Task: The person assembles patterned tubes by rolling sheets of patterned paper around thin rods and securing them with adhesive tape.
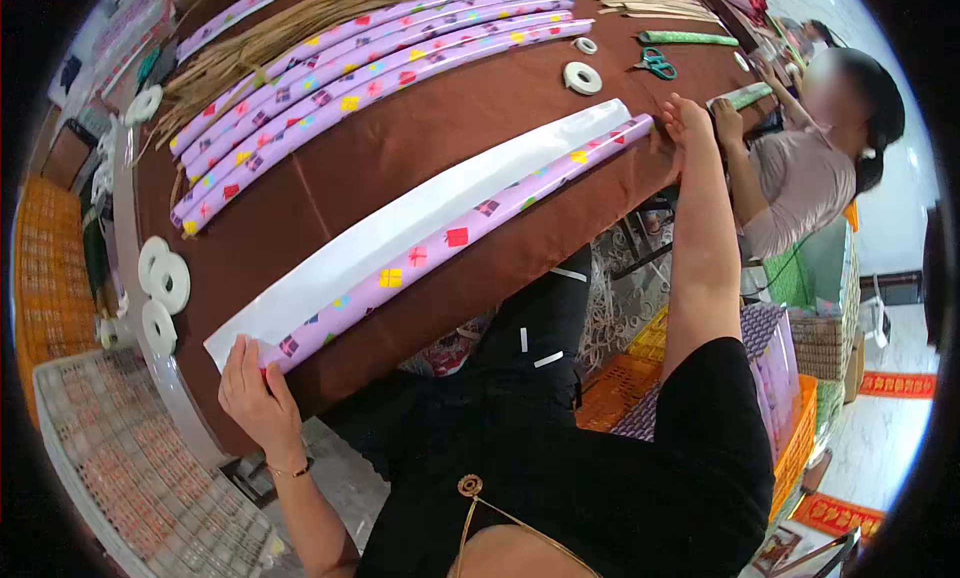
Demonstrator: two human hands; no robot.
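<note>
A long roll of lilac wrapping paper printed with coloured gift boxes lies across the brown-covered table, its white inner side partly unrolled along the far edge. My left hand is at the roll's left end, fingers on the white flap and thumb against the rolled part. Just beyond the right end, my right hand is raised with its fingers loosely apart, holding nothing. Above it are teal-handled scissors and a white tape roll.
Several finished lilac rolls lie at the back beside dry brown strips. More tape rolls sit at the left edge. A co-worker at the right handles a green roll. Plastic crates stand beside the table.
</note>
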